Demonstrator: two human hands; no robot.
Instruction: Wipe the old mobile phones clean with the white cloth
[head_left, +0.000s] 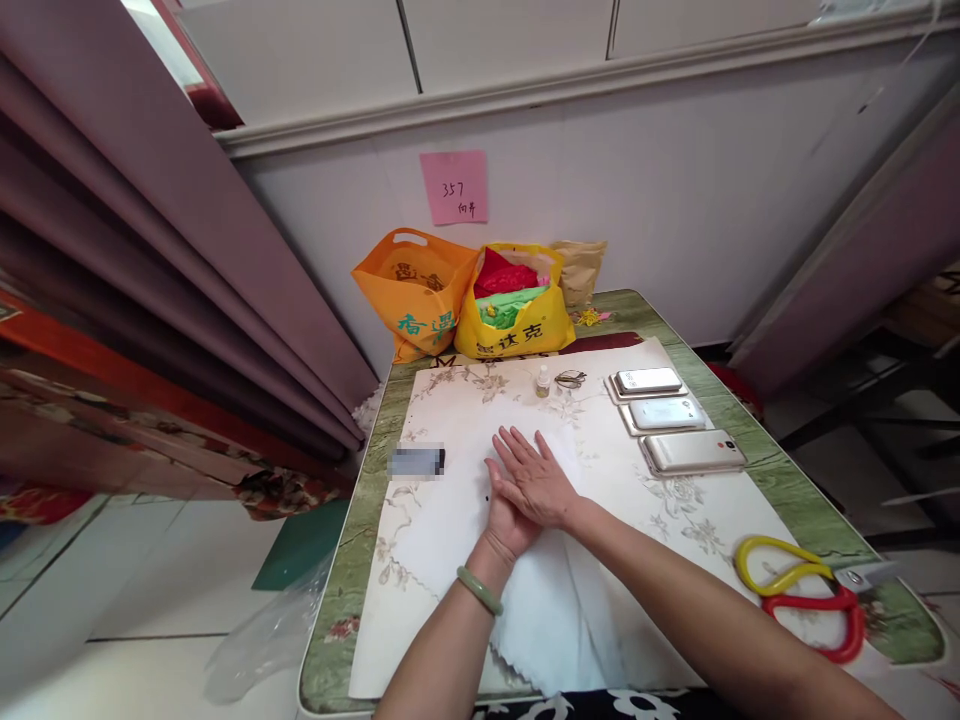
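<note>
My right hand (541, 484) lies across my left hand (508, 522), its fingers stretched out and spread a little. The left palm is turned partly up under it, and the left fingers are largely covered by the right hand; the hand looks flat. A green bangle (480, 591) circles my left wrist. Nothing shows in either hand. Beneath both spreads a thin white cloth (544, 610) with a zigzag edge, on a floral paper sheet (622, 560). Just left of the hands is a tiny black speck (487, 498).
Several phones (694, 452) lie stacked at the right; a blurred phone-like object (416, 461) lies left. Scissors (814, 590) rest near the right edge. Behind stand a small bottle (543, 382), glasses (570, 380), an orange bag (416, 290), a yellow bag (517, 335) and a brown pouch (579, 270).
</note>
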